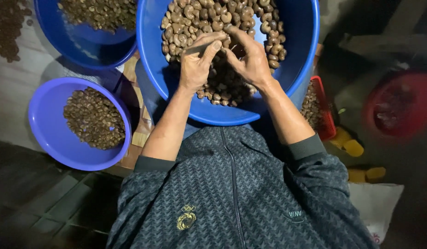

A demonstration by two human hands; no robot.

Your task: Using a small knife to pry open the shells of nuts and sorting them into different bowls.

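A large blue basin [296, 69] rests in front of my lap, heaped with brown, kidney-shaped nuts in their shells [213, 18]. Both my hands meet over the middle of the heap. My left hand [195, 64] is closed around a small grey metal tool, its thumb pressed along it. Touching it fingertip to fingertip, my right hand [252, 60] pinches a single nut, which the fingers mostly hide. My dark patterned zip jacket fills the lower part of the view.
A purple basin [45, 133] with a darker pile of nuts stands at the left. A second blue basin [84, 46] is at the upper left. On the right are a red basket [325, 110], a red tub [400, 103], yellow lumps [354, 147] and a white sack [377, 203].
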